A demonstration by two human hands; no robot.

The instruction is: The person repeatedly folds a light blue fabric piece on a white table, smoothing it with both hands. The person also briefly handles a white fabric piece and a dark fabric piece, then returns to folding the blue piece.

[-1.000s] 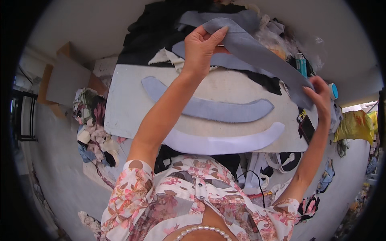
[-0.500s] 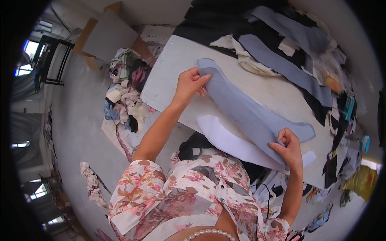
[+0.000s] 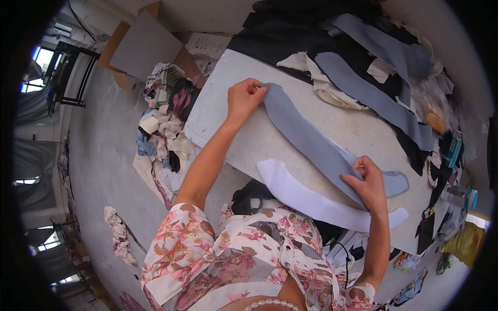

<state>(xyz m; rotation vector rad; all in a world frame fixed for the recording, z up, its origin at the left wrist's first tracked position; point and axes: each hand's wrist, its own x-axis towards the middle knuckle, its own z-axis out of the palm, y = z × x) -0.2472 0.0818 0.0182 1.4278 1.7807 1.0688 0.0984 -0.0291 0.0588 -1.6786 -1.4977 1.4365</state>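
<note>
A long curved strip of blue-grey fabric (image 3: pixel 306 132) stretches slantwise over the grey tabletop (image 3: pixel 233 103). My left hand (image 3: pixel 246 100) pinches its far left end between thumb and fingers. Toward the near right end, my right hand (image 3: pixel 369 181) grips the edge of the same strip, thumb on top. Part of a second blue-grey layer shows beneath and past my right hand. Nearer to me, a white curved piece (image 3: pixel 311 202) of similar shape lies along the table's front edge, partly behind my right wrist.
Black cloth (image 3: pixel 290 36) with more blue-grey strips (image 3: pixel 358 88) and cream scraps covers the table's far side. A teal box (image 3: pixel 453 150) stands at the right edge. On the left are a heap of fabric scraps (image 3: pixel 163 124) and a cardboard box (image 3: pixel 142 52).
The strip's layers have come closer together, so it looks narrower and flatter on the table. My left hand has shifted slightly left at its end; my right hand has moved a little.
</note>
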